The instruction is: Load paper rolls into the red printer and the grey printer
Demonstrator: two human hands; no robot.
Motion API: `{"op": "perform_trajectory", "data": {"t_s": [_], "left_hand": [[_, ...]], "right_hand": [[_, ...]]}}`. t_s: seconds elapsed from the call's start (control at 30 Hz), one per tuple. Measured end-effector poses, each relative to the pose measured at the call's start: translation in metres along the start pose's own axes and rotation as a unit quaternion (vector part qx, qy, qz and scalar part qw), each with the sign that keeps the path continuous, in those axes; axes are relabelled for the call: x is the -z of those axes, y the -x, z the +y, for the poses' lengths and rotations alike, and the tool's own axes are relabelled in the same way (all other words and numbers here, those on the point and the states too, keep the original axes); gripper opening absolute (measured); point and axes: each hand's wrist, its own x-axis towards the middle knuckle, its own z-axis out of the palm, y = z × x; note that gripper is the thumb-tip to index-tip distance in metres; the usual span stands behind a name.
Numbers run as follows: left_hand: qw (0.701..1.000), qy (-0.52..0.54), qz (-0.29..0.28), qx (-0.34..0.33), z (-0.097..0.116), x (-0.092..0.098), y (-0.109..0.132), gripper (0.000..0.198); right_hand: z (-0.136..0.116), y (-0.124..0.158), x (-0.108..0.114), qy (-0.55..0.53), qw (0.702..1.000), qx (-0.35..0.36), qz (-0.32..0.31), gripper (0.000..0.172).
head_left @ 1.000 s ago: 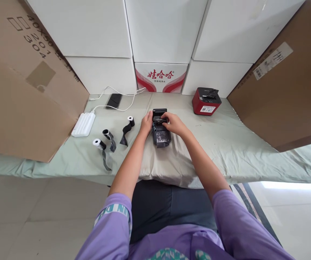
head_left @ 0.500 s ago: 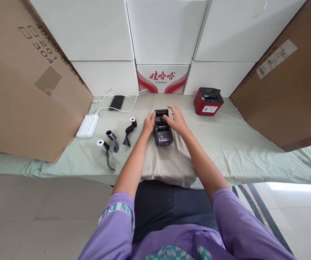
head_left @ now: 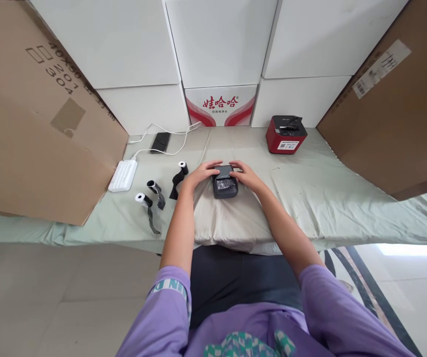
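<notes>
A small black portable printer (head_left: pixel 225 190) lies on the cloth-covered table in front of me, its lid down. Clear crinkled film or tape shows across its middle. My left hand (head_left: pixel 205 171) grips the printer's far left edge, thumb on the lid. On the opposite side my right hand (head_left: pixel 245 174) holds the far right edge, thumb also on top. Left of the printer are a black ribbon roll (head_left: pixel 183 168) with its tail unrolled, a second ribbon roll (head_left: pixel 154 187) and a third ribbon roll (head_left: pixel 144 200), both with loose tails.
A white power strip (head_left: pixel 123 175) with a white cable and a black phone-like slab (head_left: pixel 160 142) lie at the left. A red and black box-shaped device (head_left: pixel 286 135) stands back right. White cartons (head_left: pixel 220 105) line the back; brown cartons (head_left: pixel 42 124) flank both sides.
The printer's lid, raised before, is now folded down. My hands have come round its far corners, with both thumbs on top. The view has shifted slightly.
</notes>
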Motion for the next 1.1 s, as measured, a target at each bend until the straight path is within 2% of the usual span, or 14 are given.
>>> {"op": "perform_trajectory", "data": {"t_s": [0.13,0.33,0.47,0.73,0.93,1.1], "left_hand": [[0.997,0.001,-0.064,0.034,0.003,0.011,0.007,0.080],[0.995,0.031,-0.075,0.055,-0.005,0.012,0.004,0.097],[0.996,0.045,-0.049,0.061,-0.008,0.007,0.006,0.101],[0.992,0.099,0.068,0.033,-0.016,-0.013,0.020,0.085],[0.990,0.083,0.103,0.045,-0.012,-0.019,0.023,0.072],[0.990,0.061,0.120,0.047,-0.008,-0.015,0.023,0.084]], "right_hand": [[0.002,-0.004,0.002,-0.045,0.998,-0.033,-0.034,0.059],[-0.004,-0.003,0.004,-0.006,0.996,-0.043,-0.079,0.070],[-0.012,0.002,0.003,0.015,0.995,-0.052,-0.081,0.071],[-0.006,0.011,-0.009,-0.002,0.999,-0.041,-0.020,0.065],[-0.001,0.009,-0.011,-0.012,0.999,-0.042,-0.010,0.066],[0.000,0.006,-0.010,-0.018,0.999,-0.043,-0.011,0.066]]}}
